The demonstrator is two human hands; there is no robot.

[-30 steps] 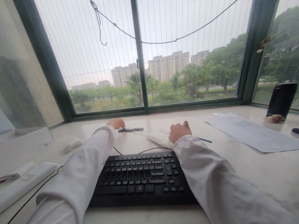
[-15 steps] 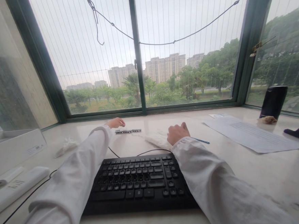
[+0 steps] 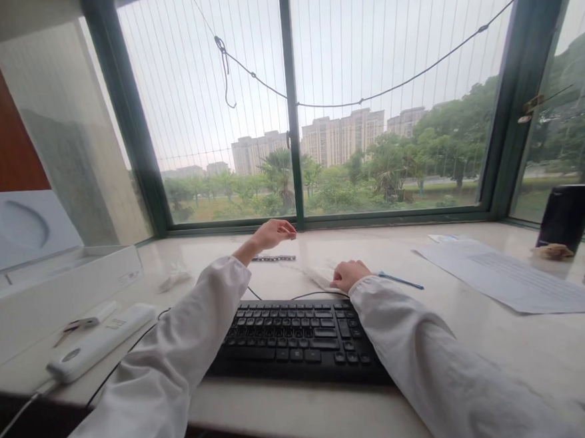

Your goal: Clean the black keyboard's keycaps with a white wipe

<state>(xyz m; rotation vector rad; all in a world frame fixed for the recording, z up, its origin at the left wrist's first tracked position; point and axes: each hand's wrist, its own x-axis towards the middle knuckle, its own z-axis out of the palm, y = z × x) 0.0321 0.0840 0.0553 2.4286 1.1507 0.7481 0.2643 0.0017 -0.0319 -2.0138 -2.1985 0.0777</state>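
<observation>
My left hand (image 3: 275, 232) is raised over the back of the counter. Its fingers bend toward the thumb, and anything between their tips is too small to make out. Just below it lies a narrow row of small dark pieces (image 3: 275, 258), which look like keycaps. My right hand (image 3: 350, 275) is low behind the keyboard, fingers curled down at the edge of a crumpled white tissue (image 3: 319, 275). What its fingertips hold is hidden. Between my forearms sits a black keyboard (image 3: 301, 342), with dark gaps among its middle keys. To the right of my right hand lies a thin blue stick (image 3: 401, 280).
A printed paper sheet (image 3: 507, 277) lies to the right, near an upright black phone-like object (image 3: 568, 221). On the left are an open white box (image 3: 120, 268), a white power strip (image 3: 103, 342) with a cable, and another crumpled tissue (image 3: 176, 275). A window closes off the back.
My left hand has risen and moved right, now above the row of small pieces. My right hand has lowered toward the tissue. The view has turned left and shifted.
</observation>
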